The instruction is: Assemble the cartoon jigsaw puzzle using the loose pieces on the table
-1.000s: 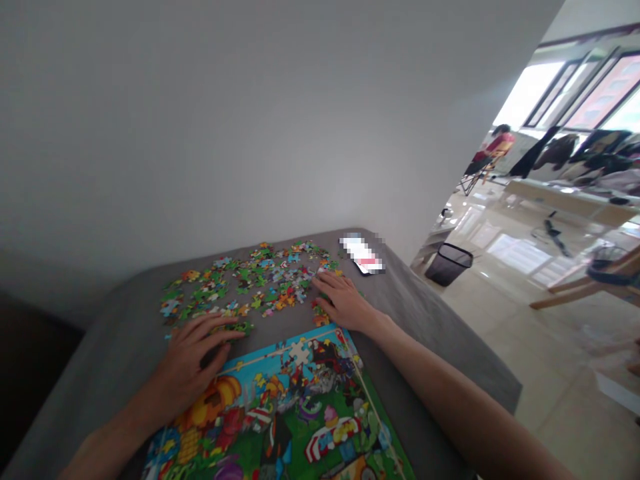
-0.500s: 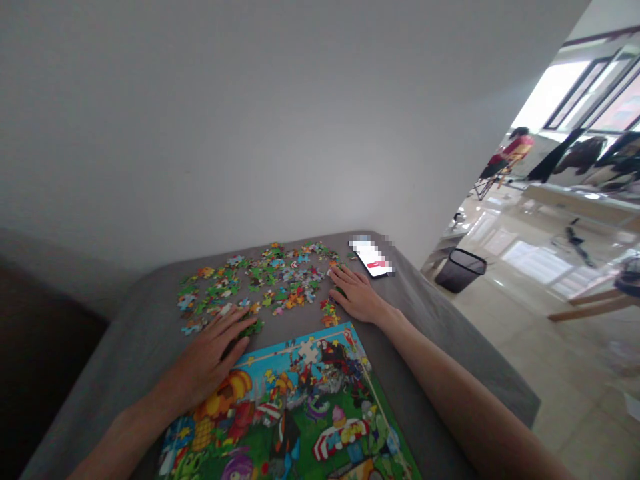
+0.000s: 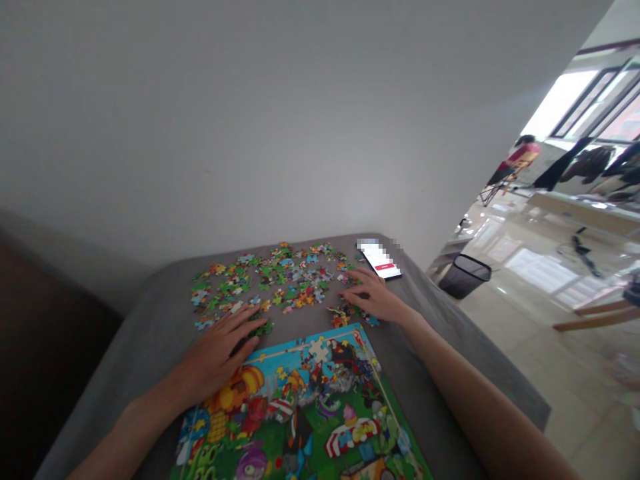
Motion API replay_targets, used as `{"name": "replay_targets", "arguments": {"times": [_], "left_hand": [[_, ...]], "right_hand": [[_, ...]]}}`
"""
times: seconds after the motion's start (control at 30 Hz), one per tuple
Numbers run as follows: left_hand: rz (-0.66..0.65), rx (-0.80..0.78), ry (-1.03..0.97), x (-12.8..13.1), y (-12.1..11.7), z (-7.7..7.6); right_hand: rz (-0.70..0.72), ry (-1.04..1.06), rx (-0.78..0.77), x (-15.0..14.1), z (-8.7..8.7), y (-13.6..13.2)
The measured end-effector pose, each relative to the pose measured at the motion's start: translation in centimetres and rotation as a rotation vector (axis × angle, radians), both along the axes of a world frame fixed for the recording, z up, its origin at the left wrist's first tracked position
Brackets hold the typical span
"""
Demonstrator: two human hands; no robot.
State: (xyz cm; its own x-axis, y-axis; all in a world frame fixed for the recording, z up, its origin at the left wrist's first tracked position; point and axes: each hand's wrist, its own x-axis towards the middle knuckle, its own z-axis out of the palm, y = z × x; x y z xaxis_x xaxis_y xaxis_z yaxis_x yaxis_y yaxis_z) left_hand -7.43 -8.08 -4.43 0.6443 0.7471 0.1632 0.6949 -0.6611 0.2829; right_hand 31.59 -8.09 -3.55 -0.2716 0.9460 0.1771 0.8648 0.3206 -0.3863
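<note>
In the head view, the jigsaw pieces (image 3: 270,283) lie spread loose across the grey fabric surface (image 3: 150,320), none visibly assembled; whether small clumps are joined is too small to tell. The illustrated puzzle box lid (image 3: 300,413) sits nearer the person. The left hand (image 3: 213,353) lies open and flat beside the pieces; the right hand (image 3: 373,299) rests open among others, gripping nothing visible, near a smartphone (image 3: 380,261).

A grey fabric-covered surface (image 3: 130,347) carries scattered multicoloured jigsaw pieces (image 3: 270,283), a rectangular cartoon-printed puzzle board (image 3: 300,413) and a black smartphone (image 3: 380,261) with a lit screen.
</note>
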Motion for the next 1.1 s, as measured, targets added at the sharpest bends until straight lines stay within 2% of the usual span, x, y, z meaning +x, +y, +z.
{"name": "replay_targets", "arguments": {"times": [0.13, 0.3, 0.43, 0.57, 0.67, 0.73, 0.83, 0.93, 1.0, 1.1], "left_hand": [[-0.008, 0.02, -0.022, -0.3, 0.2, -0.4], [-0.008, 0.03, -0.031, -0.3, 0.2, -0.5], [-0.002, 0.034, -0.029, -0.2, 0.2, -0.4], [0.002, 0.045, -0.035, -0.2, 0.1, -0.5], [0.0, 0.034, -0.025, -0.3, 0.1, -0.5], [-0.006, 0.025, -0.025, -0.4, 0.1, -0.4], [-0.006, 0.023, -0.038, -0.3, 0.1, -0.3], [0.001, 0.017, -0.042, -0.3, 0.1, -0.3], [0.0, 0.008, -0.036, -0.3, 0.1, -0.3], [-0.011, 0.006, -0.038, -0.4, 0.0, -0.3]], "right_hand": [[-0.139, -0.015, 0.134, 0.1, -1.2, 0.5], [-0.207, -0.057, 0.123, -0.6, -2.3, 1.3], [-0.265, 0.009, 0.187, -1.1, -2.3, 2.5], [-0.263, 0.034, 0.246, -1.6, -1.3, 2.7], [-0.149, 0.086, 0.362, -2.8, 0.2, 1.0], [0.035, 0.137, 0.381, -4.2, 1.4, -0.9], [0.358, 0.153, 0.205, -6.6, 2.9, -4.0], [0.606, 0.022, 0.037, -8.0, 3.6, -5.6], [0.633, -0.007, -0.003, -7.9, 3.5, -5.5], [0.456, 0.082, 0.05, -7.0, 2.6, -4.1]]}}
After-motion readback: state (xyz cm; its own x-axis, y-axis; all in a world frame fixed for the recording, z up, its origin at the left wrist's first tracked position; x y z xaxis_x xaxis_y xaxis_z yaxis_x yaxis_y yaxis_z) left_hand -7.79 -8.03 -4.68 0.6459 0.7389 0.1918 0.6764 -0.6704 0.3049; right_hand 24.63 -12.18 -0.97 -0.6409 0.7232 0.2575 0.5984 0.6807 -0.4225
